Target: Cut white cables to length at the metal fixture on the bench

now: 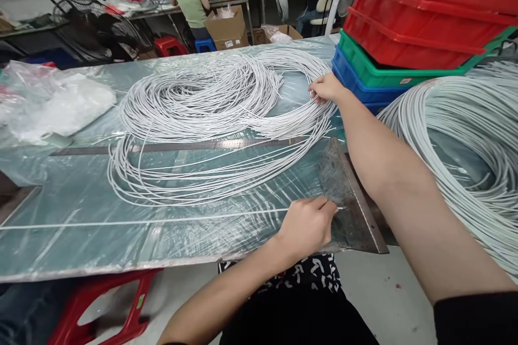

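My left hand [308, 226] is closed near the table's front edge, pinching the end of a single white wire [162, 221]. That wire runs nearly straight to the left across the plastic-covered table [89, 188]. A dark metal bracket [358, 199] sits just right of this hand, its raised edge facing me. Farther back, my right hand [327, 88] reaches to the right side of a big loose coil of white wires [194, 97], its fingers curled closed on wires there. Several looser loops of wire [210, 194] lie between the two hands and the coil.
A steel ruler [226, 144] lies under the loops. Stacked red, green and blue bins [413, 27] stand at the right, beside another thick wire coil [465, 172]. Plastic bags [52, 102] lie at the left. Two people sit at a back bench; a red stool [109, 307] is below.
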A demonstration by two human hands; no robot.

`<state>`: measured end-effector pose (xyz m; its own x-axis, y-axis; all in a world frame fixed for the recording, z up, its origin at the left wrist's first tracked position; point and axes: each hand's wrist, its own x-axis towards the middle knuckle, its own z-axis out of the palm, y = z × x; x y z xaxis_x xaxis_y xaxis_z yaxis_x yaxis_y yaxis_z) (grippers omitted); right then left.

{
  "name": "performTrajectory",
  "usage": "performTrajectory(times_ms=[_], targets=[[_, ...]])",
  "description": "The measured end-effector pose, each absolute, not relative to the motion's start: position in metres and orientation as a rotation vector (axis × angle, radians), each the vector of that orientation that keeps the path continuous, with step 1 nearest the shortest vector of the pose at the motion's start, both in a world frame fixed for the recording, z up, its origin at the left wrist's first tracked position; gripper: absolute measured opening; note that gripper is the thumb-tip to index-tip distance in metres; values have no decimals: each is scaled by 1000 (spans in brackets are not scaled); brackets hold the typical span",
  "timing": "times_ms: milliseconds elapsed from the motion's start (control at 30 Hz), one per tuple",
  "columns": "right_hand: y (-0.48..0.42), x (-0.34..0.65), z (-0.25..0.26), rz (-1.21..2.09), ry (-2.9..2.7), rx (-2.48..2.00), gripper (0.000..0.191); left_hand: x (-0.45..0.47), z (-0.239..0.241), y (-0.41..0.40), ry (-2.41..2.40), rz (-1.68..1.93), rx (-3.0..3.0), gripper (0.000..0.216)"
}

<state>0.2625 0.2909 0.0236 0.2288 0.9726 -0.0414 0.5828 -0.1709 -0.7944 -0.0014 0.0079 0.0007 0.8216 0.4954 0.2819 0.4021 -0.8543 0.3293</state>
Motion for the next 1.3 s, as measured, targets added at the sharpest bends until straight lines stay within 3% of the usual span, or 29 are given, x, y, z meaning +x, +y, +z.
performTrajectory(times_ms=[467, 1300], targets=[[290, 260, 21, 856, -1469, -1825, 34, -1, -1, 6, 694, 515, 2742, 19], [287, 255, 24, 933, -1423, -1882, 35, 0, 1, 5, 726, 550, 2745, 17]])
